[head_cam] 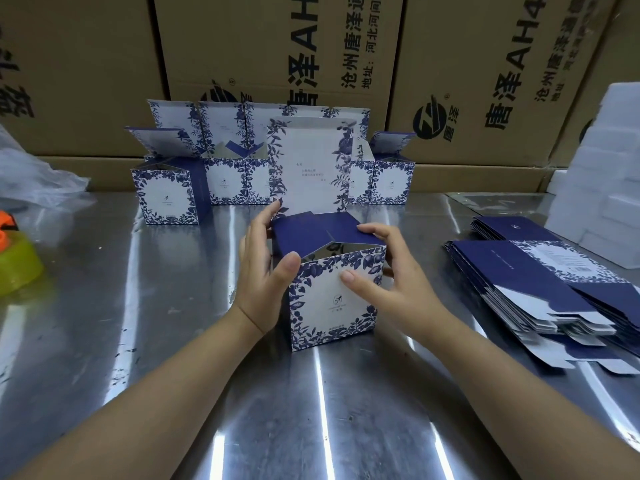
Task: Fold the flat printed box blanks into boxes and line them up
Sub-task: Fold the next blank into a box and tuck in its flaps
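A white box with blue flower print (332, 306) stands upright on the steel table (194, 341), its tall lid flap raised behind. My left hand (265, 271) holds its left side, thumb at the front top corner, fingers behind the dark blue side flap. My right hand (391, 282) holds the right side, thumb on the front face, fingers pressing the right blue flap down. Folded boxes (225, 178) with raised lids stand in a row at the back. One more folded box (169, 192) stands in front at the left. A stack of flat blanks (540, 289) lies at the right.
Big brown cartons (277, 46) wall off the back of the table. White foam pieces (606, 168) are piled at the far right. A yellow tape roll (17, 265) and crumpled clear plastic (31, 174) sit at the left edge.
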